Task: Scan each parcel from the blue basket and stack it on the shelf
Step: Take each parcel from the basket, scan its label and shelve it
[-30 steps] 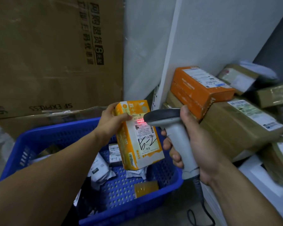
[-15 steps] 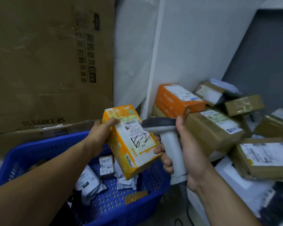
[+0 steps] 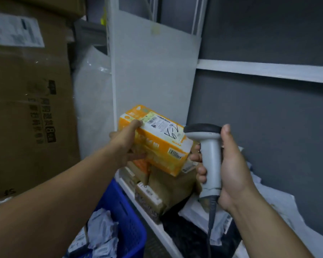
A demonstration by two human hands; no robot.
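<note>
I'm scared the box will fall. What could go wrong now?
The left hand grips the orange box at one end only, tilted, so it might slip. The parcels under it lie unevenly; set on top, the box could slide off toward the basket. The scanner in the right hand trails a cable past the shelf, which may snag.
</note>
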